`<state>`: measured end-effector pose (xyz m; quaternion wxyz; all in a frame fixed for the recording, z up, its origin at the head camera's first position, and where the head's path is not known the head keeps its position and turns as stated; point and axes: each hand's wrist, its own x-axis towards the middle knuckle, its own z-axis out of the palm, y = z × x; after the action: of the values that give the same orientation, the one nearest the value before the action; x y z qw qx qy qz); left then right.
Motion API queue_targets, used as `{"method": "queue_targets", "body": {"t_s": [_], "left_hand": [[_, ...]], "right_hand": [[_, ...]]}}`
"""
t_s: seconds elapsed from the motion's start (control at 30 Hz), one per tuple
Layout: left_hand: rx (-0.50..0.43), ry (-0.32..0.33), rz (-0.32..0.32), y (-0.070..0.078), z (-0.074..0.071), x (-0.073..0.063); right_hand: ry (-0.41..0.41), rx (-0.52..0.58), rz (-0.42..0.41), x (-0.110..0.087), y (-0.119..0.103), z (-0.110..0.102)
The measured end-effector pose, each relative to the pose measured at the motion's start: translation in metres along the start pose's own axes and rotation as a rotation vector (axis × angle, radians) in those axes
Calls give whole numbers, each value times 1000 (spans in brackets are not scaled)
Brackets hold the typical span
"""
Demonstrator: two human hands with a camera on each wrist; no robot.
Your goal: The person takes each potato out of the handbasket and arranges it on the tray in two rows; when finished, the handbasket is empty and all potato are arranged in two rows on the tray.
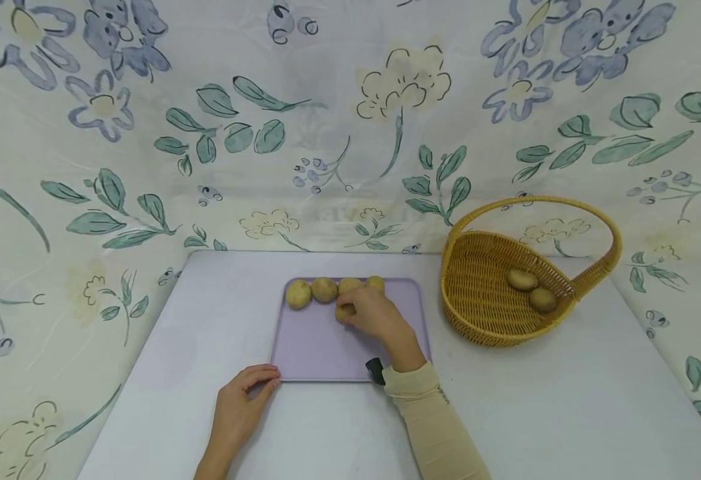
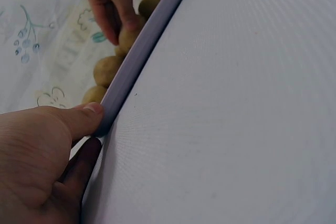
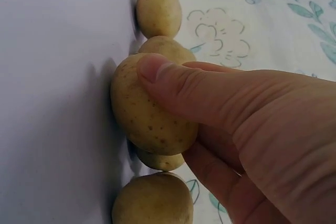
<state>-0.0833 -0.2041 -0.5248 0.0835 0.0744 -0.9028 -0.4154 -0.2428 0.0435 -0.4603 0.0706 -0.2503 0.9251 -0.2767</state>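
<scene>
My right hand (image 1: 375, 313) grips a potato (image 3: 152, 111) between thumb and fingers, over the far part of a light purple tray (image 1: 320, 347). In the right wrist view this potato is yellow-brown with small dark specks. Along the tray's far edge sits a row of several potatoes (image 1: 324, 289), partly covered by the right hand in the head view. The left hand (image 1: 239, 407) pinches the tray's near left corner; its thumb (image 2: 86, 116) lies on the rim in the left wrist view.
Right of the tray stands a wicker basket (image 1: 476, 287) with a tall arched handle and two potatoes (image 1: 522, 279) inside. A white table (image 1: 542, 407) carries everything. Floral cloth (image 1: 326, 133) hangs behind the table. A black band piece (image 1: 375, 371) shows at the right wrist.
</scene>
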Motion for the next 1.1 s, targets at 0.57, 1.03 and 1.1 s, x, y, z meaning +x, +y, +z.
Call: {"method": "queue_targets", "body": {"t_s": [0.57, 1.03, 1.1], "left_hand": [[1, 4, 15, 0, 0, -1], [9, -17, -6, 1, -1, 0], [6, -16, -4, 0, -1, 0]], "right_hand": [[41, 43, -23, -4, 2, -7], [108, 166, 24, -30, 0, -53], [121, 167, 22, -35, 0, -59]]}}
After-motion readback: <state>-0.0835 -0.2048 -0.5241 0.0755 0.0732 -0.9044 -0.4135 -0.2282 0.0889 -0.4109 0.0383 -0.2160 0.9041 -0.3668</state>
